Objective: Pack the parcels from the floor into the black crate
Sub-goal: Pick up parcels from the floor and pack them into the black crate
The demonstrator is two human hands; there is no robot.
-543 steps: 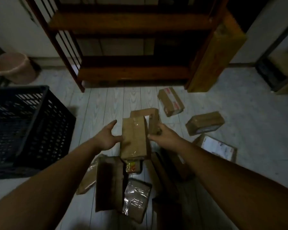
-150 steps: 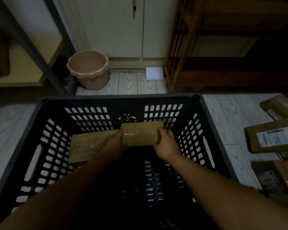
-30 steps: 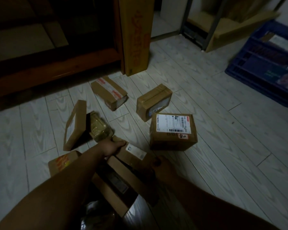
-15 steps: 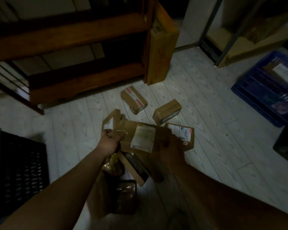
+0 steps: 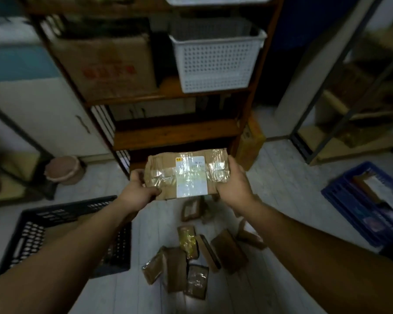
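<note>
Gripping one parcel; left hand, right hand

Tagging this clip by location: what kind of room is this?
Probably a home storeroom: wooden shelving holding a carton and white basket, taped parcels scattered on the floor, a black crate and a blue crate.

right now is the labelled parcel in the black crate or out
Out. The left hand and right hand hold the parcel by its ends in the air, right of the black crate.
</note>
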